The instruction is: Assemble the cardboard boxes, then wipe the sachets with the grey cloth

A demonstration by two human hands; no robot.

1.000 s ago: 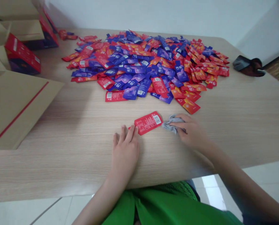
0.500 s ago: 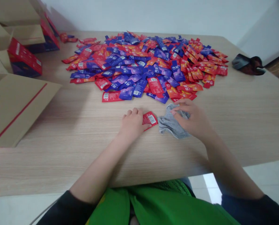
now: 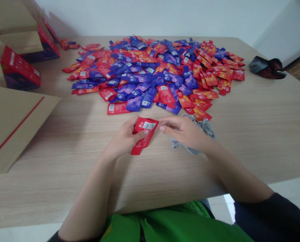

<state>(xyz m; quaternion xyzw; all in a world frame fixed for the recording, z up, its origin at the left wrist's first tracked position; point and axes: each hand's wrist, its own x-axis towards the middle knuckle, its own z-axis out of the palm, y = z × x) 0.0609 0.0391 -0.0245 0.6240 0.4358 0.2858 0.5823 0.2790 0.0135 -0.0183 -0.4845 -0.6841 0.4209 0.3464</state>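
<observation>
My left hand grips a red sachet, thumb on its face and fingers behind it. The sachet's white barcode label faces up, and its narrow end points down toward me. My right hand reaches in from the right with its fingertips close to the sachet's upper right corner; whether they touch it I cannot tell. Thumb and fingers of that hand are a little apart, and nothing shows between them. Beneath the right hand lies a crumpled grey cloth, partly hidden by it.
A wide heap of red, orange and purple sachets covers the back of the wooden table. Open cardboard boxes stand at the left, one flap jutting over the tabletop. A dark crumpled item lies far right.
My left hand has lifted the red sachet off the table and drawn it slightly left. My right hand has let go of the grey cloth and moved left toward the sachet.
</observation>
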